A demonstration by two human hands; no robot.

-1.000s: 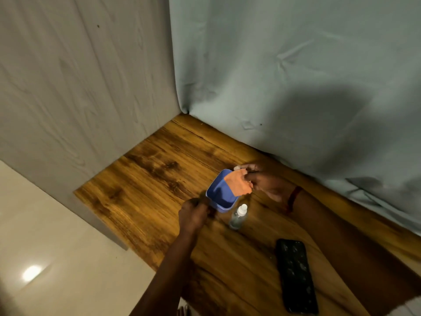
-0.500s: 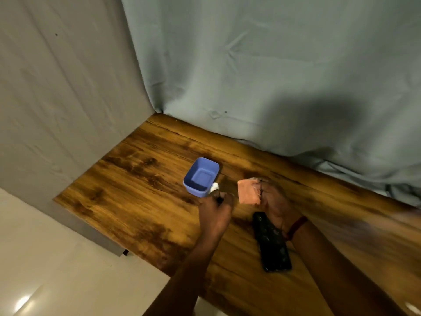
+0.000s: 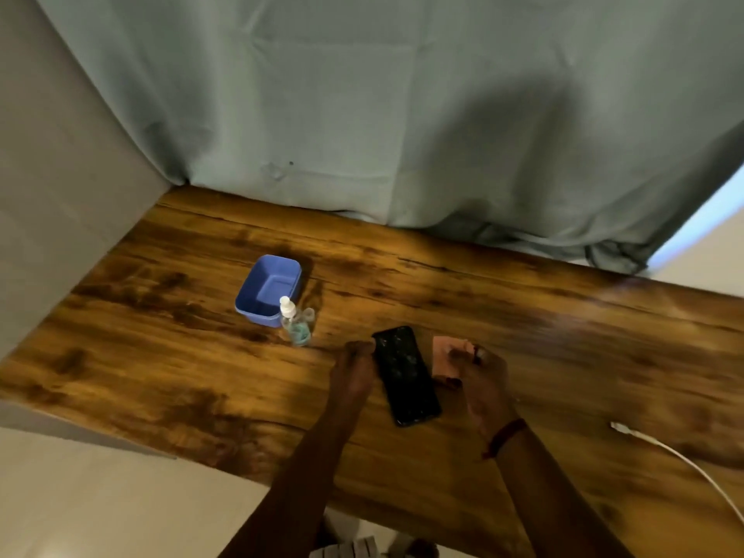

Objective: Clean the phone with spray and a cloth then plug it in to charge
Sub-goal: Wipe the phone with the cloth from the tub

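Left hand (image 3: 354, 370): fingers curled against the glossy black phone's (image 3: 404, 374) upper left edge; we cannot tell whether they grip it.
Right hand (image 3: 479, 380): pinches a folded salmon cloth (image 3: 445, 356).
Phone: flat on the wood-grain surface (image 3: 523, 316), between both hands.
Beyond, we see: a clear spray bottle (image 3: 296, 326) just beside a blue rectangular tub (image 3: 267, 289).

On table (image 3: 161, 356): phone (image 3: 406, 374) between left hand (image 3: 354, 370), touching its edge, and right hand (image 3: 479, 380) holding cloth (image 3: 445, 356). Behind-left, spray bottle (image 3: 296, 326) just before tub (image 3: 269, 287). Far right, cable (image 3: 684, 461).
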